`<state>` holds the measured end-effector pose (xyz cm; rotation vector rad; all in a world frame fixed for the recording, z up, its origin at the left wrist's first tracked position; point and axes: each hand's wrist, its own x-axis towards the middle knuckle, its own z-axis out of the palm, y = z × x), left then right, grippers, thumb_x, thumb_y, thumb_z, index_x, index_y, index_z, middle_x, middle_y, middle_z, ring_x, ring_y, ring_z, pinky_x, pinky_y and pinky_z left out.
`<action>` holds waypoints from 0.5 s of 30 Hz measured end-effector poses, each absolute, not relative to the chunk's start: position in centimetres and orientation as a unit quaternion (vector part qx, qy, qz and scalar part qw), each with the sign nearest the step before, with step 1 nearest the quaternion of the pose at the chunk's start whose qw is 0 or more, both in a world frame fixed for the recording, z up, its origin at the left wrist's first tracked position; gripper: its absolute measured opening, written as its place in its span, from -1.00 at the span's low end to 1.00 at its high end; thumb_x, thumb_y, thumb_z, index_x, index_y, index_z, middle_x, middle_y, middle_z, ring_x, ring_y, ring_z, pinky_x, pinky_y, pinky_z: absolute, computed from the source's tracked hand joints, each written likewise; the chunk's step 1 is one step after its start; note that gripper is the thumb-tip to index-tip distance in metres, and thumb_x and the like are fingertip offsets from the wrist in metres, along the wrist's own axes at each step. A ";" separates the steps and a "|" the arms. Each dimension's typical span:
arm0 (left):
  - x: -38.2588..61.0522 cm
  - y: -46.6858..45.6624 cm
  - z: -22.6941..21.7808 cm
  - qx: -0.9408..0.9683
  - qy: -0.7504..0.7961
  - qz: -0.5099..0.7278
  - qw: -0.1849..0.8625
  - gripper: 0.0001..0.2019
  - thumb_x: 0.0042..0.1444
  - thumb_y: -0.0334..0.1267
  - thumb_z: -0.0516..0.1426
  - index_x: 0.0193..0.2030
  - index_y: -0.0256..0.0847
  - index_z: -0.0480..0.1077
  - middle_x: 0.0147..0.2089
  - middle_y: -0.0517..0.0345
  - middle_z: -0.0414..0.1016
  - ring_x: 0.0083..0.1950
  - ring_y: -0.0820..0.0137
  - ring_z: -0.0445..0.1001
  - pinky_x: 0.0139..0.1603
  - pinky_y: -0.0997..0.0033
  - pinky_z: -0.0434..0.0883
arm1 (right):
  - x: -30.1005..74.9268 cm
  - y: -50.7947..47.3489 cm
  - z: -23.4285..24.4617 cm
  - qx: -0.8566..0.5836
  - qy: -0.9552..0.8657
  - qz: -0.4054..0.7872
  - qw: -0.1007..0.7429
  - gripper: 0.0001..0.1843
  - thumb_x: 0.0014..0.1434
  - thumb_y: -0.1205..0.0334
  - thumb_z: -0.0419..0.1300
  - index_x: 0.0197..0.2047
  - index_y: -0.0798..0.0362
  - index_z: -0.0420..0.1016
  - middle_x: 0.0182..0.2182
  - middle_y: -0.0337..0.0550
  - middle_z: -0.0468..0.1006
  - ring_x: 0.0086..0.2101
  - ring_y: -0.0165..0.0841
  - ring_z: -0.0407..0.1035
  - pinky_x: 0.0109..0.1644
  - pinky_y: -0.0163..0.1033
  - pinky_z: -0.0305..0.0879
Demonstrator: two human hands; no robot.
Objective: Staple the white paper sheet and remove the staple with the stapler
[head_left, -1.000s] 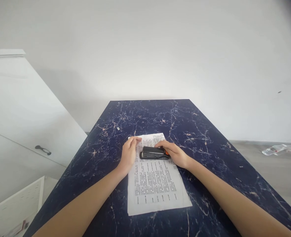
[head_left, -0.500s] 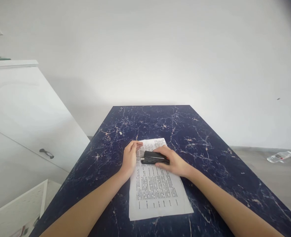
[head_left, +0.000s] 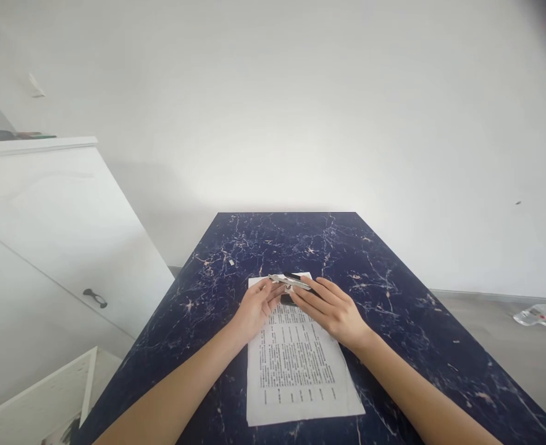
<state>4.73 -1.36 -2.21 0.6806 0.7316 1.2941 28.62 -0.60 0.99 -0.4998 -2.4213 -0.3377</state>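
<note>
A printed sheet of paper [head_left: 296, 364] lies on the dark blue marbled table [head_left: 393, 296]. Over its far end both my hands hold a black stapler [head_left: 291, 282] lifted off the paper, with its metal part showing on top. My left hand [head_left: 254, 306] pinches the stapler's left end with its fingertips. My right hand [head_left: 331, 306] grips the right side, fingers stretched along it.
A white cabinet [head_left: 55, 235] with a dark handle [head_left: 95, 298] stands left of the table. A white board [head_left: 36, 402] leans at the lower left. A crumpled plastic bottle [head_left: 537, 312] lies on the floor at the right. A white wall is behind.
The stapler was lying flat on the paper under my right hand; now both hands have lifted it and its metal part shows. My left hand moved from the paper's edge to the stapler.
</note>
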 end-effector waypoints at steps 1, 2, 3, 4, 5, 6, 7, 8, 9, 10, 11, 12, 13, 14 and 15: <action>4.7 -1.4 -2.1 0.304 0.328 0.579 0.682 -0.76 0.29 -0.17 0.32 0.01 -0.24 0.59 0.12 -0.12 0.64 0.16 0.21 0.62 0.30 0.19 0.50 | 28.5 -0.7 1.1 -0.178 -0.917 -0.164 0.317 -0.41 0.39 0.51 0.19 0.39 -0.11 0.42 0.25 -0.17 0.57 0.32 -0.04 0.36 0.32 0.16 0.46; 4.7 -1.5 -2.0 0.305 0.331 0.578 0.681 -0.76 0.29 -0.18 0.33 0.01 -0.26 0.60 0.10 -0.13 0.65 0.14 0.22 0.63 0.29 0.20 0.50 | 28.3 -0.7 1.1 -0.170 -0.912 -0.197 0.318 -0.43 0.38 0.52 0.21 0.38 -0.07 0.44 0.23 -0.17 0.59 0.31 -0.04 0.38 0.30 0.14 0.48; 4.7 -1.5 -2.0 0.306 0.336 0.576 0.680 -0.76 0.27 -0.21 0.34 0.00 -0.28 0.60 0.09 -0.14 0.65 0.11 0.23 0.64 0.28 0.22 0.51 | 28.0 -0.8 1.0 -0.164 -0.906 -0.224 0.320 -0.45 0.37 0.52 0.22 0.35 -0.03 0.46 0.21 -0.16 0.61 0.30 -0.05 0.39 0.29 0.12 0.49; 4.7 -1.5 -2.0 0.306 0.341 0.574 0.679 -0.76 0.26 -0.23 0.35 -0.01 -0.30 0.60 0.08 -0.15 0.65 0.09 0.24 0.64 0.25 0.24 0.52 | 27.8 -0.9 1.0 -0.161 -0.900 -0.245 0.322 -0.47 0.36 0.52 0.24 0.33 -0.01 0.49 0.19 -0.16 0.62 0.29 -0.06 0.41 0.29 0.10 0.50; 4.7 -1.5 -1.9 0.304 0.346 0.574 0.677 -0.77 0.25 -0.25 0.36 -0.02 -0.32 0.61 0.07 -0.15 0.66 0.07 0.25 0.65 0.23 0.26 0.53 | 27.7 -0.9 1.0 -0.158 -0.896 -0.261 0.323 -0.49 0.35 0.52 0.25 0.31 0.01 0.51 0.18 -0.16 0.64 0.28 -0.06 0.42 0.29 0.09 0.51; 4.7 -1.5 -1.9 0.300 0.351 0.577 0.674 -0.78 0.24 -0.26 0.37 -0.04 -0.34 0.61 0.05 -0.16 0.67 0.04 0.26 0.66 0.20 0.29 0.55 | 27.5 -0.9 0.9 -0.156 -0.893 -0.273 0.322 -0.51 0.35 0.52 0.26 0.29 0.02 0.52 0.17 -0.15 0.64 0.28 -0.06 0.43 0.28 0.07 0.51; 4.7 -1.5 -1.9 0.297 0.356 0.580 0.670 -0.80 0.23 -0.27 0.37 -0.07 -0.35 0.62 0.03 -0.17 0.67 0.01 0.27 0.67 0.18 0.30 0.56 | 27.4 -1.0 0.9 -0.156 -0.892 -0.280 0.319 -0.52 0.34 0.51 0.26 0.28 0.03 0.53 0.17 -0.15 0.64 0.27 -0.06 0.43 0.28 0.07 0.51; 4.7 -1.5 -1.9 0.296 0.364 0.582 0.664 -0.81 0.22 -0.28 0.37 -0.08 -0.35 0.62 0.01 -0.17 0.68 0.00 0.27 0.67 0.16 0.31 0.56 | 27.4 -1.0 0.9 -0.159 -0.891 -0.282 0.318 -0.52 0.34 0.52 0.26 0.28 0.02 0.54 0.17 -0.15 0.64 0.27 -0.06 0.43 0.28 0.07 0.50; 4.6 -1.5 -1.8 0.298 0.374 0.583 0.656 -0.81 0.22 -0.29 0.37 -0.09 -0.35 0.62 -0.01 -0.17 0.69 -0.02 0.27 0.68 0.15 0.30 0.57 | 27.4 -0.9 0.8 -0.167 -0.891 -0.278 0.317 -0.51 0.34 0.53 0.24 0.28 0.02 0.53 0.17 -0.14 0.64 0.27 -0.06 0.43 0.29 0.07 0.50; 4.5 -1.6 -1.7 0.305 0.386 0.582 0.648 -0.81 0.21 -0.28 0.38 -0.09 -0.35 0.63 -0.02 -0.18 0.69 -0.03 0.27 0.68 0.14 0.29 0.58 | 27.5 -0.8 0.7 -0.185 -0.889 -0.268 0.321 -0.48 0.34 0.56 0.22 0.30 0.01 0.52 0.18 -0.13 0.63 0.28 -0.06 0.43 0.29 0.09 0.49; 4.3 -1.6 -1.6 0.314 0.400 0.579 0.637 -0.79 0.21 -0.26 0.38 -0.10 -0.35 0.63 -0.03 -0.19 0.69 -0.05 0.27 0.68 0.12 0.28 0.60 | 27.6 -0.7 0.6 -0.211 -0.886 -0.251 0.329 -0.44 0.32 0.60 0.17 0.31 0.00 0.51 0.20 -0.13 0.62 0.28 -0.05 0.42 0.30 0.12 0.47; 4.2 -1.7 -1.4 0.325 0.415 0.578 0.623 -0.76 0.20 -0.22 0.39 -0.10 -0.35 0.62 -0.04 -0.20 0.69 -0.08 0.27 0.69 0.09 0.27 0.61 | 27.8 -0.5 0.4 -0.243 -0.880 -0.225 0.341 -0.39 0.31 0.64 0.12 0.31 -0.02 0.52 0.20 -0.13 0.61 0.29 -0.04 0.41 0.30 0.16 0.45; 4.0 -1.9 -1.2 0.341 0.429 0.579 0.604 -0.73 0.19 -0.18 0.39 -0.09 -0.35 0.62 -0.06 -0.20 0.69 -0.12 0.27 0.69 0.04 0.27 0.63 | 27.9 -0.4 0.2 -0.281 -0.869 -0.189 0.360 -0.35 0.28 0.67 0.07 0.29 -0.05 0.53 0.20 -0.14 0.62 0.28 -0.03 0.42 0.31 0.19 0.43; 3.9 -2.0 -1.0 0.360 0.440 0.583 0.581 -0.70 0.18 -0.13 0.39 -0.08 -0.34 0.61 -0.08 -0.19 0.69 -0.18 0.29 0.68 -0.02 0.27 0.65 | 28.0 -0.2 0.1 -0.322 -0.854 -0.141 0.383 -0.33 0.25 0.68 0.05 0.26 -0.07 0.56 0.17 -0.14 0.64 0.26 -0.02 0.45 0.30 0.21 0.43; 3.8 -2.1 -0.8 0.381 0.448 0.592 0.551 -0.67 0.18 -0.10 0.39 -0.07 -0.33 0.60 -0.09 -0.16 0.69 -0.24 0.32 0.67 -0.10 0.28 0.65 | 28.1 -0.1 -0.1 -0.362 -0.835 -0.078 0.407 -0.36 0.24 0.65 0.06 0.22 -0.08 0.60 0.13 -0.14 0.67 0.20 -0.01 0.50 0.25 0.20 0.47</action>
